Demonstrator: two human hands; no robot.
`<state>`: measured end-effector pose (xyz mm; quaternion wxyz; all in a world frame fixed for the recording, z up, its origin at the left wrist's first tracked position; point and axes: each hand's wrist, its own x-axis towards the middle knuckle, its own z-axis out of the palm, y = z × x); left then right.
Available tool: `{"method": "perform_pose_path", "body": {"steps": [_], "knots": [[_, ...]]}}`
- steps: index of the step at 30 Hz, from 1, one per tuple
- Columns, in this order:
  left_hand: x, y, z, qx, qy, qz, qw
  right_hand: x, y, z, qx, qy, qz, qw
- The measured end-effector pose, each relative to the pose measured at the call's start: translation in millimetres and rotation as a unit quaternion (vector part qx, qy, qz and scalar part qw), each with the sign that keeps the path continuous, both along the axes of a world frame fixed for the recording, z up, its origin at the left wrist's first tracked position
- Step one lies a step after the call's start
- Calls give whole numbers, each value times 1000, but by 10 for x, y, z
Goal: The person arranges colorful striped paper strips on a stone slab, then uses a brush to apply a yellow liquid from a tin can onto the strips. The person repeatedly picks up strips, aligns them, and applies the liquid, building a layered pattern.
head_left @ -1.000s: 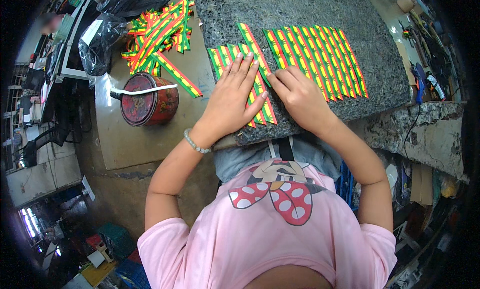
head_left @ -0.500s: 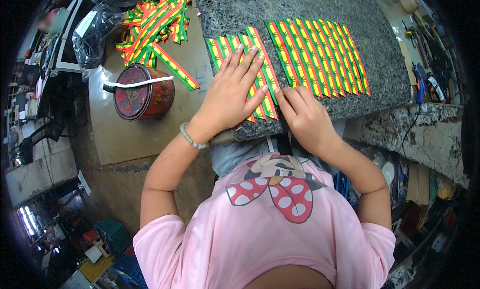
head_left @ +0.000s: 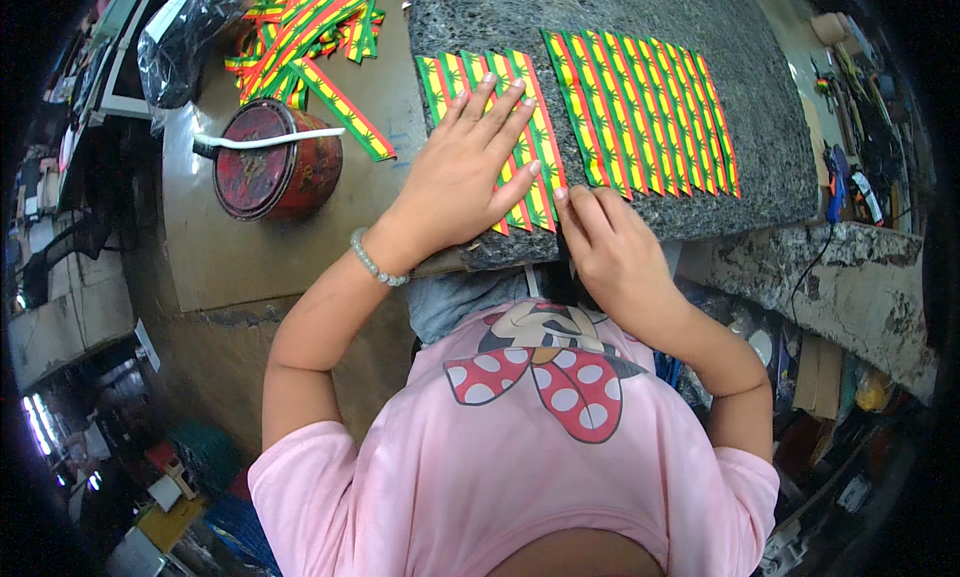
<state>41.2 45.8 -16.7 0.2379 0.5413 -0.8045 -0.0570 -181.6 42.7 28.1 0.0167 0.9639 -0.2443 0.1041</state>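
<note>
My left hand (head_left: pixel 462 174) lies flat, fingers stretched, across a row of red, yellow and green striped ribbon strips with a leaf pattern. Partly under it, these strips run side by side; the palm and fingers hide their middles. At the near end of the row's rightmost ribbon strip (head_left: pixel 541 127), my right hand (head_left: pixel 612 233) pinches the edge between thumb and curled fingers. To the right, a second row of ribbon strips (head_left: pixel 640 114) lies closely side by side. Both rows rest on a dark, speckled slab (head_left: pixel 640 5).
Left of the slab stands a round red tin (head_left: pixel 310 174) with a white-handled brush (head_left: pixel 275 138) across its top. Behind it is a heap of ribbon strips (head_left: pixel 310 32), with one loose strip (head_left: pixel 345 109) angled toward me. A black plastic bag (head_left: pixel 180 62) lies beside the heap.
The row's rightmost strip now sits closer in line with its neighbours at the far end. Both hands keep nearly the same places; the whole view has shifted slightly.
</note>
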Motion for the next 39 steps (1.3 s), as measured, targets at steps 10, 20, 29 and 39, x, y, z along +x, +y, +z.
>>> {"method": "perform_pose_path", "body": {"steps": [10,20,29,39], "knots": [[16,5,-46,49,90,-19,995,1128,-968,83,212,-236,183,931],[-25,31,-52,73,52,19,996,1943,-1113,-117,251,11,279,927],[57,-5,-121,30,-93,-25,995,1906,-678,-91,101,19,187,977],[31,-23,-87,16,-53,-19,998,2000,-852,-312,87,-117,101,984]]}}
